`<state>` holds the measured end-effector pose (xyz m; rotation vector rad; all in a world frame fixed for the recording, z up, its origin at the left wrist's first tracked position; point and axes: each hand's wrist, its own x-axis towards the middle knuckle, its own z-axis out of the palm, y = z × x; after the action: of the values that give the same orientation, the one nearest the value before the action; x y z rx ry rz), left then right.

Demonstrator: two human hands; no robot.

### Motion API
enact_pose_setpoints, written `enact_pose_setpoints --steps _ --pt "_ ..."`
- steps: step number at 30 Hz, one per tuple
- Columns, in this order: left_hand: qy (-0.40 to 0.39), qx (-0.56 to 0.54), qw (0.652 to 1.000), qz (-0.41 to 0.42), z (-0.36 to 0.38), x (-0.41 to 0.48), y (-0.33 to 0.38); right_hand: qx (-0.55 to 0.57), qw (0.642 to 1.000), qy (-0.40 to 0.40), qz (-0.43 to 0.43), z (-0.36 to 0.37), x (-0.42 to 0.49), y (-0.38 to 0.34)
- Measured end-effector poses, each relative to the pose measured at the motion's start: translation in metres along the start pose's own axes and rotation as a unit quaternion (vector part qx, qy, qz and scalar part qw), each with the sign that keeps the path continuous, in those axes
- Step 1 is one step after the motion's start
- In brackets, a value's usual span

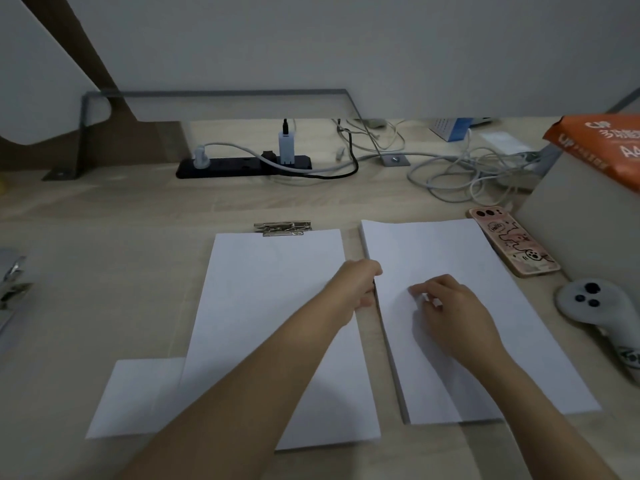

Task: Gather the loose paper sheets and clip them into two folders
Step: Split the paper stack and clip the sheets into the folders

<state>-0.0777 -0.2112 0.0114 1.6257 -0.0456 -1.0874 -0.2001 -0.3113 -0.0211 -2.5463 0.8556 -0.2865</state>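
Observation:
A stack of white sheets [277, 306] lies in the middle of the desk, its top edge under a metal clip [283, 229] of a clipboard folder. One more sheet [138, 396] pokes out at its lower left. A second, thicker stack of paper [450, 251] lies to the right. My left hand [356, 289] grips the left edge of that right stack, fingers curled around it. On top of the same stack rests my right hand [450, 306], fingertips pinching the top sheet. At the far left edge sits another metal clip [12, 285], partly cut off.
A phone in a cartoon case [512, 244] lies right of the paper, and a white controller [588, 303] is nearer the edge. A box with an orange A4 paper pack [602, 147] stands at the right. A power strip [242, 166] and tangled cables [460, 171] run along the back.

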Motion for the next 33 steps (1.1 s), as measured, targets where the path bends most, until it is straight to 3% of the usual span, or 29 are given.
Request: enact_pose_setpoints --steps 6,11,14,20,25,33 --pt "0.001 0.030 1.000 0.001 0.002 0.002 0.002 -0.015 1.000 -0.007 -0.001 -0.002 -0.001 -0.003" --pt "-0.056 -0.071 0.994 0.068 0.009 -0.015 -0.023 0.005 1.000 -0.006 0.018 -0.004 -0.004 -0.008" --pt "-0.083 -0.069 0.988 0.113 0.015 -0.026 -0.044 0.019 0.999 -0.023 0.037 -0.005 -0.007 -0.015" --pt "-0.106 -0.041 0.977 0.183 0.028 -0.036 -0.056 0.136 0.986 -0.067 0.075 -0.019 -0.010 -0.018" --pt "-0.113 -0.043 0.974 0.191 0.030 -0.036 -0.056 0.204 0.969 -0.083 0.107 -0.025 -0.011 -0.016" --pt "-0.109 -0.039 0.974 0.194 0.029 -0.032 -0.058 0.206 0.968 -0.085 0.115 -0.024 -0.010 -0.015"
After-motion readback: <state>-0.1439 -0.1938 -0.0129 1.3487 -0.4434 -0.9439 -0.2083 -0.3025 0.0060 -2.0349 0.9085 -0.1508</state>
